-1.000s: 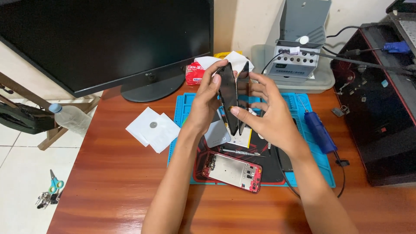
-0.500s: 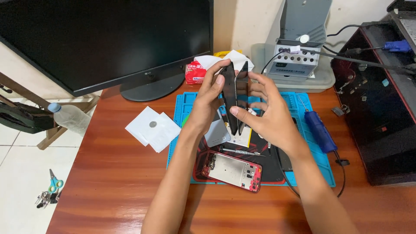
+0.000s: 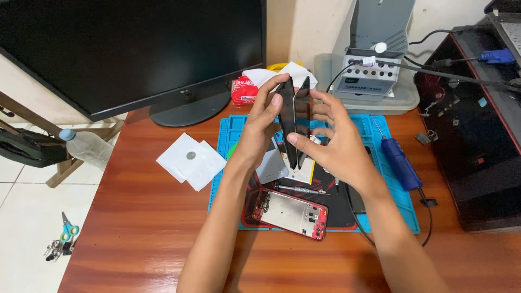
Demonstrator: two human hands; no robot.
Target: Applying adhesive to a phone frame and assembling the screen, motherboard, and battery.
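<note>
My left hand (image 3: 261, 127) and my right hand (image 3: 332, 142) hold two thin black phone screen panels (image 3: 294, 116) upright and edge-on, side by side, above a blue work mat (image 3: 388, 191). The left fingers wrap the left panel and the right fingers press the right one; the panels are almost touching. Below them on the mat lies an opened red phone body (image 3: 291, 213) with its white inside facing up. A thin screwdriver (image 3: 301, 189) lies just above the phone body.
A black monitor (image 3: 125, 51) stands at the back left. White paper squares (image 3: 190, 159), a blue-handled tool (image 3: 399, 163), a grey machine (image 3: 374, 65), a tissue pack (image 3: 244, 91) and a black case (image 3: 472, 125) surround the mat. A bottle (image 3: 87, 146) and scissors (image 3: 66, 230) are off the desk's left edge.
The two panels have been brought a little closer together and more upright; both hands stay at about the same place above the mat.
</note>
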